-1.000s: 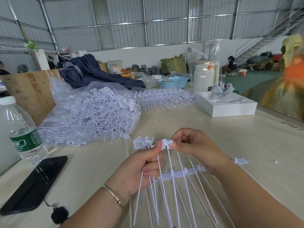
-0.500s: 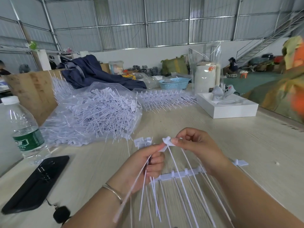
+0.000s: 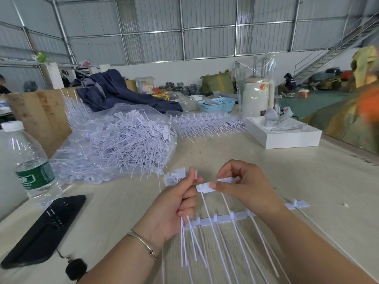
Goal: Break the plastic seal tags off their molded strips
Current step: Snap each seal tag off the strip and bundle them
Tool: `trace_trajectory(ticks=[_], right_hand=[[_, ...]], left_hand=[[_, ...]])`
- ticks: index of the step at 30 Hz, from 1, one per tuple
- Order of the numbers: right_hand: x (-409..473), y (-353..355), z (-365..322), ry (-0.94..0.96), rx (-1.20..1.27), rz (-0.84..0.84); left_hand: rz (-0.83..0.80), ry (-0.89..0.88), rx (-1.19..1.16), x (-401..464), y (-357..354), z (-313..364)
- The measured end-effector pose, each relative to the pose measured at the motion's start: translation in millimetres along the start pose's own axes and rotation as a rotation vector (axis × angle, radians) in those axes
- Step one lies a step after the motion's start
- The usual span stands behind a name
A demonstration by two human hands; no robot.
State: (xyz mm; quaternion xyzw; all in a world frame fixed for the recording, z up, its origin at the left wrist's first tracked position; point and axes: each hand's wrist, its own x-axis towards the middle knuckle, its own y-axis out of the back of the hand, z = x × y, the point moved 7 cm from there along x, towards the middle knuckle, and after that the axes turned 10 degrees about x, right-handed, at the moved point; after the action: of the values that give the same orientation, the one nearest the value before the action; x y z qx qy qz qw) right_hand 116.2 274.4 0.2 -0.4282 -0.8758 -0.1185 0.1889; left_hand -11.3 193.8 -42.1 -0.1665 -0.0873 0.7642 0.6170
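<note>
A white molded strip lies across the table in front of me, with thin tag tails running through it toward me. My right hand pinches the flat head of one seal tag above the strip. My left hand grips a bundle of loose seal tags, their heads sticking out above the fist and their tails hanging below it. The two hands almost touch at the thumbs.
A clear bag heaped with loose tags lies at the left, more strips behind. A water bottle and black phone sit at left, a white tray at right.
The right hand has pulled a tag head away from the left hand and turned it flat. The left hand's bundle stands more upright, and the loose tail it swung down is back in the bunch.
</note>
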Motion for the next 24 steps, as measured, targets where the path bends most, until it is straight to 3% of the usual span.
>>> trace_trajectory(ticks=[5,11,24], right_hand=[[-2,0,-8,0.117,-0.119,0.02],[-1,0,-11,0.121,-0.163,0.009],[0,-1,-14,0.043,-0.036,-0.023]], left_hand=[[0.018,-0.049,0.181,-2,1,1],[0.039,-0.01,0.273,-4,1,0],[-0.057,-0.051,0.027,-4,-3,5]])
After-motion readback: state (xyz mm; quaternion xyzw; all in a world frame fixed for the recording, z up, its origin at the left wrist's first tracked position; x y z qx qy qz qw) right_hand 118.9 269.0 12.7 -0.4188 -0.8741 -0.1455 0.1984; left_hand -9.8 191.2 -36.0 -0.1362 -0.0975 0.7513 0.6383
